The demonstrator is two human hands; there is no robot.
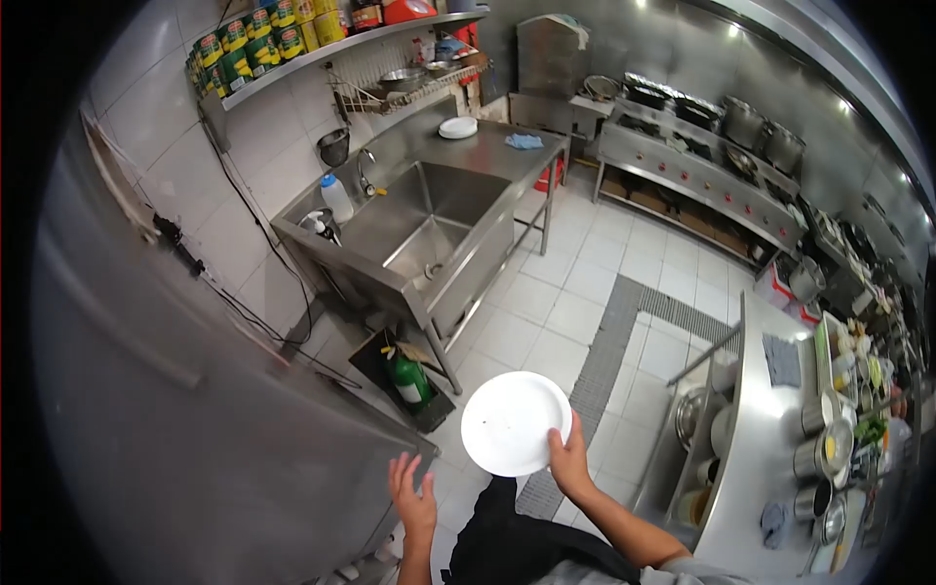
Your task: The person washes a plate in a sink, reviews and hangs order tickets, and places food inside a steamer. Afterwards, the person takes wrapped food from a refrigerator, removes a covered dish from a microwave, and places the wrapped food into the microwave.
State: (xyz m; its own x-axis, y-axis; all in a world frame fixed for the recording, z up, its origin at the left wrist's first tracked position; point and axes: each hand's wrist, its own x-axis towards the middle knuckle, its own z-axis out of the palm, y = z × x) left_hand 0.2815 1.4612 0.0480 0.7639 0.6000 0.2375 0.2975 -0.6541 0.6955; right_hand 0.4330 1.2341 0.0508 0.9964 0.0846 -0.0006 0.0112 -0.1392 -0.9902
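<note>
Above the tiled floor (573, 317): one white plate (514, 424), gripped at its rim by the right hand (571, 462); left hand (414, 497) empty, spread wide, near. Best held level, grip firm. Small specks (485, 422) upon it, possibly crumbs.

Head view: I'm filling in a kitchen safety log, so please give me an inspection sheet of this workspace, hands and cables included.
Surface: steel sink; the counter beside it bears stacked white plates and a blue cloth.
Job's things: white plate, held above the floor, small dark specks on it.
Clutter: pots and bowls crowd the right-hand counter.
Hands: right hand grips the plate's edge; left hand open, holding nothing.
Cables: dark cables along the left wall.
Surroundings: stove beyond; green container near a sink leg.
</note>
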